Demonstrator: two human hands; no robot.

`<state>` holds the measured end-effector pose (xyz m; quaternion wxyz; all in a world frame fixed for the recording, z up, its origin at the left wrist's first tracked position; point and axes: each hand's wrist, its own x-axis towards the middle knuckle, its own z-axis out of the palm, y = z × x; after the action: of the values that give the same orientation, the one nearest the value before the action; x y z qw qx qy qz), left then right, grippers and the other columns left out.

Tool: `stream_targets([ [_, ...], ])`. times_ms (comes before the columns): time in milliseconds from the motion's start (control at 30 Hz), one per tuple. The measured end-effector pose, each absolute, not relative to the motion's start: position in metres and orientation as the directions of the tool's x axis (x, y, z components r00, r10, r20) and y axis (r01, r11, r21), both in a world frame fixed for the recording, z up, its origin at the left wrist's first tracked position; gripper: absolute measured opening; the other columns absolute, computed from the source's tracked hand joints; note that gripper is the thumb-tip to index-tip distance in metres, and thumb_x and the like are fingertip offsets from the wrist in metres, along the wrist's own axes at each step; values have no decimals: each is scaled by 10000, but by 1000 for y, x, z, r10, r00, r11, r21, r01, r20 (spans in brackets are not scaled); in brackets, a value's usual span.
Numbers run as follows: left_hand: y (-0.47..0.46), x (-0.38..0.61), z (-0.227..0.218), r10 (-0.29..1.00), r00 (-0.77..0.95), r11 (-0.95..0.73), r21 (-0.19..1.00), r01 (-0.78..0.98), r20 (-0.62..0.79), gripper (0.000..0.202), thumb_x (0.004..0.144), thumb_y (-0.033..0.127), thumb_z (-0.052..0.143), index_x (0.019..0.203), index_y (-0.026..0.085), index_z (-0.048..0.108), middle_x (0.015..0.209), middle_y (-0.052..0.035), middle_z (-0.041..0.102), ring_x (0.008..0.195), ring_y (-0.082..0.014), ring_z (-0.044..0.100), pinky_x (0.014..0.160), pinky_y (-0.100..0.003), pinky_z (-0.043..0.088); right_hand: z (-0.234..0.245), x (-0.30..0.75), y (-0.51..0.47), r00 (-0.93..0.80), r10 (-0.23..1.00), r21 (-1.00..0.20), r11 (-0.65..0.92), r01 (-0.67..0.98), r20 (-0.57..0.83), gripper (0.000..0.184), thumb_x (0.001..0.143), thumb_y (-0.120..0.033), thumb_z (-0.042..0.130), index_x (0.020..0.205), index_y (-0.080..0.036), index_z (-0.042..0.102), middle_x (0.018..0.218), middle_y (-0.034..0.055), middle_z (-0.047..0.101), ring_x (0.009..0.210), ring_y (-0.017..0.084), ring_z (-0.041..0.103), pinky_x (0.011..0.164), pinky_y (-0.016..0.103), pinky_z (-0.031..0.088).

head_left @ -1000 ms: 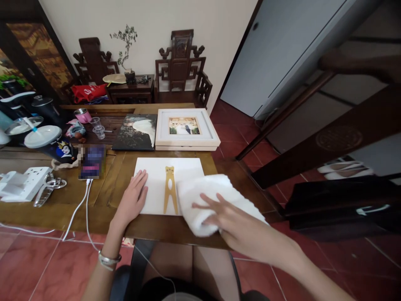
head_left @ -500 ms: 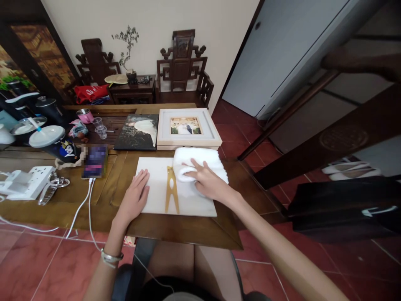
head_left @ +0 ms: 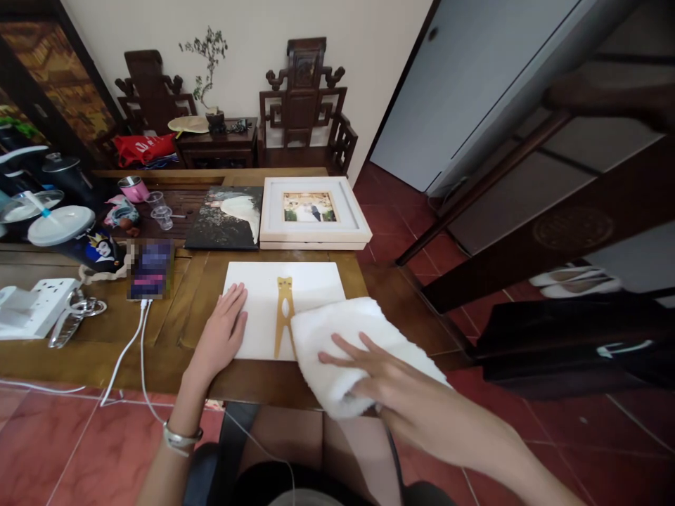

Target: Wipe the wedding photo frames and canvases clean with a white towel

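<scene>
My left hand (head_left: 221, 332) lies flat on the left edge of a white rectangular board (head_left: 253, 309), fingers stretched out. My right hand (head_left: 377, 372) grips a folded white towel (head_left: 363, 323), its thumb side tucked beneath the fold and its other fingers spread on top. The towel covers the board's lower right corner and hangs past the table's front edge. In the middle of the board is a flat golden shape (head_left: 283, 295) with two long legs and a small animal-like head. The towel meets its lower right leg.
Behind the board lie a dark photo panel (head_left: 211, 228) and a pale framed photo (head_left: 271, 235). To the left are a pixelated phone (head_left: 150, 270) with white cables, a power strip (head_left: 58, 299) and a lidded cup (head_left: 63, 225). The wooden table (head_left: 174, 358) ends close to my lap.
My right hand has drawn the towel toward me and to the right, from the board's upper right to its lower right corner. My left hand stays on the board.
</scene>
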<state>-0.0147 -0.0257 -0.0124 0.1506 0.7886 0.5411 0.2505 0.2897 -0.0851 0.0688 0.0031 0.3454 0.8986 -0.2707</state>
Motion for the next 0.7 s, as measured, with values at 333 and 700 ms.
stream_targets([
  [333, -25, -15, -11, 935, 285, -353, 518, 779, 209, 467, 977, 314, 308, 1423, 196, 380, 1512, -84, 357, 1430, -207, 246, 1174, -468, 204, 40, 222, 9, -619, 786, -313, 589, 745, 5, 635, 688, 60, 396, 1260, -150, 576, 1498, 145, 350, 1419, 345, 158, 1094, 665, 160],
  [700, -26, -14, -12, 934, 277, -355, 521, 776, 223, 458, 978, 287, 302, 1412, 173, 393, 1508, -96, 362, 1427, -205, 255, 1176, -474, 204, 45, 235, -87, -794, 603, -336, 734, 590, -76, 460, 658, 21, 483, 1017, -155, 711, 1532, 133, 281, 1414, 391, 34, 1120, 655, 71],
])
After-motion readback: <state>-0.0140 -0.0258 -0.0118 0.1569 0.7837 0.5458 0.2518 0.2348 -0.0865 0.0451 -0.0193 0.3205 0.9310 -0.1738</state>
